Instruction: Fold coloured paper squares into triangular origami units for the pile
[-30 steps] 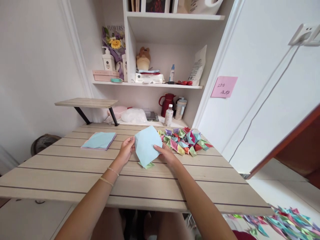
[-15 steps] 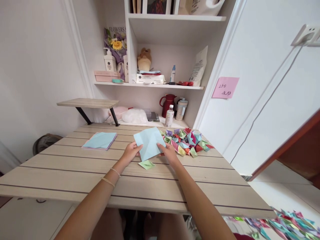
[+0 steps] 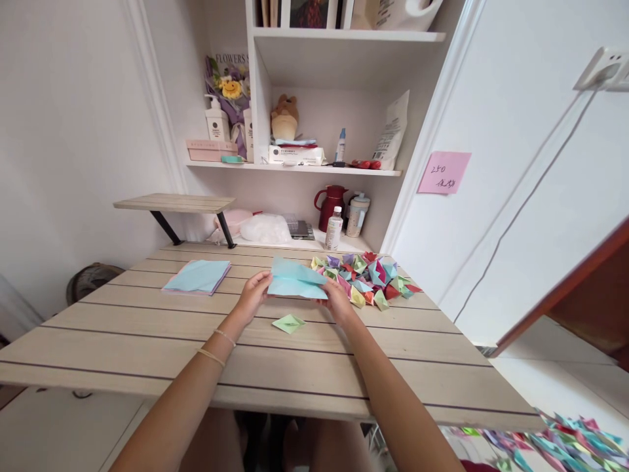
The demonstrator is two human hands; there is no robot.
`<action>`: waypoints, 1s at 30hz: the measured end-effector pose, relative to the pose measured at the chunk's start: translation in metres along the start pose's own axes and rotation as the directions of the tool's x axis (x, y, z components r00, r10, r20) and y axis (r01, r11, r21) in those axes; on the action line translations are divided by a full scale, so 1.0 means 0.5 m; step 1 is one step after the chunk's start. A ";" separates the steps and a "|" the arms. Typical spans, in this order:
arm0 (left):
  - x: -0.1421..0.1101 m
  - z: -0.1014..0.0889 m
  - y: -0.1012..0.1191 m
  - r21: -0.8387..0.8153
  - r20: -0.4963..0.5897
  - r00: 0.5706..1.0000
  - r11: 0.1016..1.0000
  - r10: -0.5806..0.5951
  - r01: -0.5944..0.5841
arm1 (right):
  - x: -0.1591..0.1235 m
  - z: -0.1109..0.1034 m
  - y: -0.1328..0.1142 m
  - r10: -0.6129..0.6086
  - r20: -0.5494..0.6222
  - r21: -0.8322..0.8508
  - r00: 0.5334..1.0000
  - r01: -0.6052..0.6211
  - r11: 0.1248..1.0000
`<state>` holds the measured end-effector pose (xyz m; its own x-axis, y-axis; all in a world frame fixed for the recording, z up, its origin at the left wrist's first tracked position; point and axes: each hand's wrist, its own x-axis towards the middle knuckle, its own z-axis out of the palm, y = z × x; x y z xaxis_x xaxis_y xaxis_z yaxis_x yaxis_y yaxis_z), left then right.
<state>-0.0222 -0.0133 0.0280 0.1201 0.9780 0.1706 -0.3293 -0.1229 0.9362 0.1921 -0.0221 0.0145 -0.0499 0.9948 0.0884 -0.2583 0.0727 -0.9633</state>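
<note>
A light blue paper sheet [image 3: 296, 282] is held low over the wooden table [image 3: 147, 334], partly folded and nearly flat. My left hand [image 3: 253, 295] pinches its left edge. My right hand [image 3: 337, 298] grips its right edge. A small folded green paper piece [image 3: 289, 322] lies on the table just in front of both hands. A stack of square papers with a blue top sheet [image 3: 197, 276] lies to the left of my left hand.
A pile of several folded colourful paper pieces [image 3: 368, 278] lies to the right of my right hand. Behind the table stand a red jug [image 3: 329, 204], a bottle [image 3: 333, 227] and shelves. More coloured pieces [image 3: 555, 442] lie low at the right.
The blue sheet has tipped from upright and facing me to nearly flat over the table. Both hands moved slightly away from me with it. The green piece is now uncovered.
</note>
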 end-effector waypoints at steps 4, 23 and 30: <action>-0.002 -0.001 0.005 -0.175 0.008 0.993 0.978 -0.118 0.117 | -0.006 0.004 -0.006 -0.098 0.077 -0.090 0.992 0.104 0.990; 0.000 -0.004 -0.017 -0.031 0.117 0.972 0.977 -0.205 0.209 | -0.039 0.031 -0.020 -0.275 0.556 -0.408 0.785 0.545 0.732; -0.007 0.003 -0.020 0.045 0.102 0.964 0.969 -0.246 0.242 | -0.024 0.027 0.000 -0.420 0.309 -0.478 0.853 0.522 0.707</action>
<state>-0.0182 -0.0159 0.0185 0.2919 0.9558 -0.0344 -0.2478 0.1103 0.9625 0.1797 -0.0348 0.0169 -0.2326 0.7961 0.5586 0.2526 0.6041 -0.7558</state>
